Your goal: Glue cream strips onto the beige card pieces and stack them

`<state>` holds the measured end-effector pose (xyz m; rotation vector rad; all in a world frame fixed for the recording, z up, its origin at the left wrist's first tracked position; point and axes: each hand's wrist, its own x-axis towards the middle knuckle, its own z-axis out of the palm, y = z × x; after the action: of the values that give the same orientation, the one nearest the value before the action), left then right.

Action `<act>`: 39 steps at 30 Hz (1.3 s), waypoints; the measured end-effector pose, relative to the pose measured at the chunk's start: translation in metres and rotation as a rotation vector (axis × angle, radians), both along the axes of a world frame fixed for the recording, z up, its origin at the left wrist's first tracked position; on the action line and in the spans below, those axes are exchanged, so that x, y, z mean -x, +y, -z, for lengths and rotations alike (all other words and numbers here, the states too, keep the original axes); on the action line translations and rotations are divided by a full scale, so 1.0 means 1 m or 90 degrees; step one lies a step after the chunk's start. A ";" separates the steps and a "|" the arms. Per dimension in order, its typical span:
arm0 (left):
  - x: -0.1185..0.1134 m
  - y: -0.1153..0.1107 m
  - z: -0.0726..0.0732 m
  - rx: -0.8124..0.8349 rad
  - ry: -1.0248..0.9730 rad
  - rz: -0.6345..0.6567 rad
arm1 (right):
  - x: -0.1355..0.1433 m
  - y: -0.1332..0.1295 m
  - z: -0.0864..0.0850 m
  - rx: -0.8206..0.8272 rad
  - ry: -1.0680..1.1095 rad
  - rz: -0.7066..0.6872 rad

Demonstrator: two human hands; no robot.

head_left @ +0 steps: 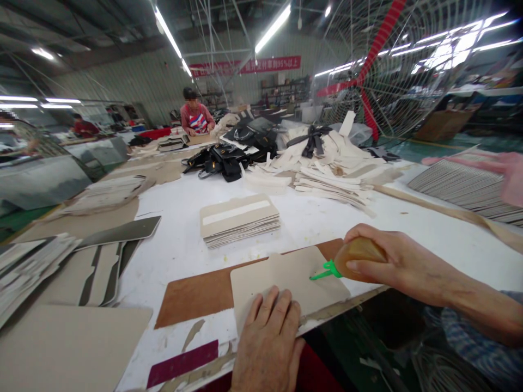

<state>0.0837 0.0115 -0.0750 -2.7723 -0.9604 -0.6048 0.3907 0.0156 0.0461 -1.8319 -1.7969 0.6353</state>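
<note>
My right hand (pixel 379 256) is wrapped round an amber glue bottle (pixel 362 258) with a green nozzle. The nozzle tip points down at a beige panel (pixel 281 272) and seems to touch it or hang just above; I cannot tell which. Flat on the panel's near left part lies my left hand (pixel 269 340), fingers stretched out. Beneath the panel is a brown board (pixel 196 296), showing at the left and along the far edge. Beyond them stands a neat stack of beige panels (pixel 239 218), the top one bearing a white strip.
A maroon strip (pixel 183 362) lies by the table's front edge. Beige and dark panels (pixel 98 267) cover the left side. Black bags (pixel 229 158) and a heap of pale strips (pixel 335 169) fill the far side. A large fan (pixel 362 81) stands behind; a person (pixel 196 114) works at the far end.
</note>
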 end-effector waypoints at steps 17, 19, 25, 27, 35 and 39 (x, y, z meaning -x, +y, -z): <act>0.047 -0.022 0.002 0.017 -0.217 -0.142 | 0.041 0.013 0.035 -0.014 0.236 0.011; 0.050 -0.021 0.003 0.032 -0.205 -0.143 | 0.054 0.018 0.039 -0.007 0.234 -0.015; 0.039 -0.020 -0.002 0.001 -0.243 -0.154 | 0.078 0.031 0.042 0.002 0.187 -0.074; 0.038 -0.021 -0.006 0.003 -0.233 -0.149 | 0.082 0.032 0.040 -0.005 0.168 -0.073; 0.037 -0.021 -0.007 0.014 -0.249 -0.152 | 0.094 0.035 0.034 -0.029 0.125 -0.112; 0.036 -0.021 -0.007 0.021 -0.247 -0.155 | 0.100 0.035 0.030 -0.028 0.107 -0.144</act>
<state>0.0476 -0.0096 -0.0682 -2.5539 -1.3648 -1.1168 0.2907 0.0502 0.0166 -1.5106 -1.9036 0.8017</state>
